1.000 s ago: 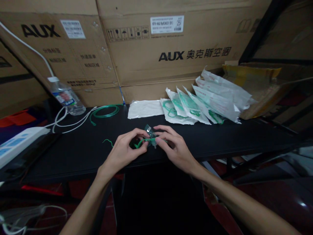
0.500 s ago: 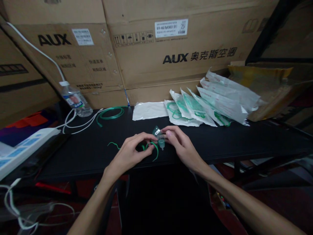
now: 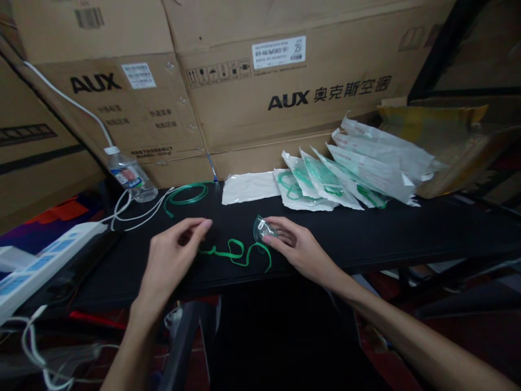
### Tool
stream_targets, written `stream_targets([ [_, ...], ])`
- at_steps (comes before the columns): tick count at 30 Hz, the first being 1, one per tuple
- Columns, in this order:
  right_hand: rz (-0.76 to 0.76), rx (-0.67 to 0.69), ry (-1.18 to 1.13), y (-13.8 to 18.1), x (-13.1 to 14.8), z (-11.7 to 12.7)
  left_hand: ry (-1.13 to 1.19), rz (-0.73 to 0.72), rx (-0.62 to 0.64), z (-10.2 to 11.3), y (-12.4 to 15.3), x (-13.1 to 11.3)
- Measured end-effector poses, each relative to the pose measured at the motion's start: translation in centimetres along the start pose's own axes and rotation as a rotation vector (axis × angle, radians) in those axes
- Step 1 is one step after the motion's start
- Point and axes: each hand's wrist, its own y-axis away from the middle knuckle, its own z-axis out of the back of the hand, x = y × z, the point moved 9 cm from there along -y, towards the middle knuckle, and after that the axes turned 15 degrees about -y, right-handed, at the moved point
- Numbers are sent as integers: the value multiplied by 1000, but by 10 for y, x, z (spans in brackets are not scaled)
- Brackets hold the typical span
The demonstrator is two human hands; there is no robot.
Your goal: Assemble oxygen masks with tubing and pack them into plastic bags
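My right hand [image 3: 299,244] is closed on a clear face mask [image 3: 260,229], gripping its side between thumb and fingers just above the table. The mask has a metal nose clip, and my fingers cover part of it. A green elastic strap [image 3: 235,255] trails from the mask in loops across the black tabletop. My left hand [image 3: 173,250] hovers to the left, thumb and forefinger together; whatever they may hold is hidden. The strap's left end disappears behind this hand. Behind it lies a coil of green tubing [image 3: 188,201].
Several white packets [image 3: 303,187] with green contents lie at the back right by an open carton [image 3: 443,163]. A flat white packet [image 3: 250,188] is beside them. A plastic bottle [image 3: 132,176], cables and a power strip [image 3: 49,260] occupy the left. Large cardboard boxes [image 3: 228,108] stand behind.
My left hand has moved left, away from the mask. My right hand now holds the mask alone, turned somewhat. The strap is stretched out further on the table.
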Motion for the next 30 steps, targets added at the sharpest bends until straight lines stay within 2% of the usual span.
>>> stream_targets([
  [3, 15, 5, -3, 0, 1, 0, -210, 202, 142, 4, 5, 47],
  [5, 22, 3, -8, 0, 1, 1, -275, 241, 237, -2, 10, 61],
  [7, 26, 3, -15, 0, 1, 1, -301, 230, 246, -5, 12, 62],
  [11, 19, 14, -72, -1, 0, 0, -334, 179, 144, -5, 8, 52],
  [14, -3, 19, -128, -2, -1, 1, -333, 188, 160, -9, 4, 55],
  [19, -78, 14, -226, -3, 0, 4, -145, 146, 182, -17, -1, 59],
  [22, -98, 10, -273, -2, 4, 5, 22, 97, 116, -12, -3, 45],
  [26, -118, 57, -340, -1, 7, 1, 179, -86, 25, -3, -4, -8],
  [30, -135, 82, -382, 0, 7, -1, 320, -177, 47, -16, -3, -52],
])
